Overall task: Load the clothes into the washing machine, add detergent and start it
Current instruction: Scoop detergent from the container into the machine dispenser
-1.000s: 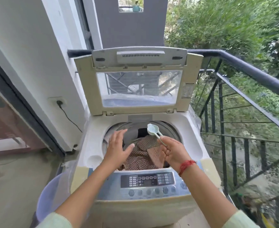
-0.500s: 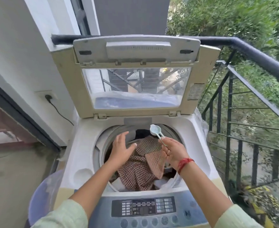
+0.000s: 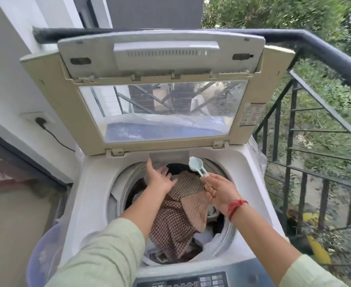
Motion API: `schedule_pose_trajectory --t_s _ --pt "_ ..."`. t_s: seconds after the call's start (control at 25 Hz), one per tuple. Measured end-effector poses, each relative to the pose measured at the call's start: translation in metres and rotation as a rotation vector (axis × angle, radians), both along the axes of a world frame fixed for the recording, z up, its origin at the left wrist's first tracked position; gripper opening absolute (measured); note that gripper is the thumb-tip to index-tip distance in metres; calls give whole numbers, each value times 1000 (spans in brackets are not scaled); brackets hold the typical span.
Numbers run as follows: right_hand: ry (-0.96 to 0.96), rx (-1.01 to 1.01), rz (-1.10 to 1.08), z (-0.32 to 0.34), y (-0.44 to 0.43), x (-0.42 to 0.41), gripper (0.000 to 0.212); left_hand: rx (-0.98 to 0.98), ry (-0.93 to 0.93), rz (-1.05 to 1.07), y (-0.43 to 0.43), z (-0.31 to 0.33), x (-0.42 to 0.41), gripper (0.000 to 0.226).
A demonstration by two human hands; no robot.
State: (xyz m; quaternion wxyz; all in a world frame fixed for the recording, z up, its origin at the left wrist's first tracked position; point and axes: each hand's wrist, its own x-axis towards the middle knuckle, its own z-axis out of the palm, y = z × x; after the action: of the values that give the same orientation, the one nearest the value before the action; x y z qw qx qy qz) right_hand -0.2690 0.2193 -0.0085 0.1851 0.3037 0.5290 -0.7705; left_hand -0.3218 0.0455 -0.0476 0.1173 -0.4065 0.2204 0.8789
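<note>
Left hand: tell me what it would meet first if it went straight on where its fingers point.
Probably the grey panel at the tub's back rim, below the open lid; the left hand looks close, but depth is unclear.

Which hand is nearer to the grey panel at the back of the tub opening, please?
Left. The left hand is just below the grey panel, fingers spread; the right hand, holding the scoop, is farther off, lower right of it.

White wall (image 3: 9,69) at left, dark railing (image 3: 325,52) at right, green foliage (image 3: 274,13) beyond.
</note>
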Motion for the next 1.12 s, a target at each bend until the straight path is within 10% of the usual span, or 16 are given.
schedule_pose_trajectory --t_s 1.12 --pt "61 19 5 -1 2 -22 7 129 70 201 35 -6 -5 77"
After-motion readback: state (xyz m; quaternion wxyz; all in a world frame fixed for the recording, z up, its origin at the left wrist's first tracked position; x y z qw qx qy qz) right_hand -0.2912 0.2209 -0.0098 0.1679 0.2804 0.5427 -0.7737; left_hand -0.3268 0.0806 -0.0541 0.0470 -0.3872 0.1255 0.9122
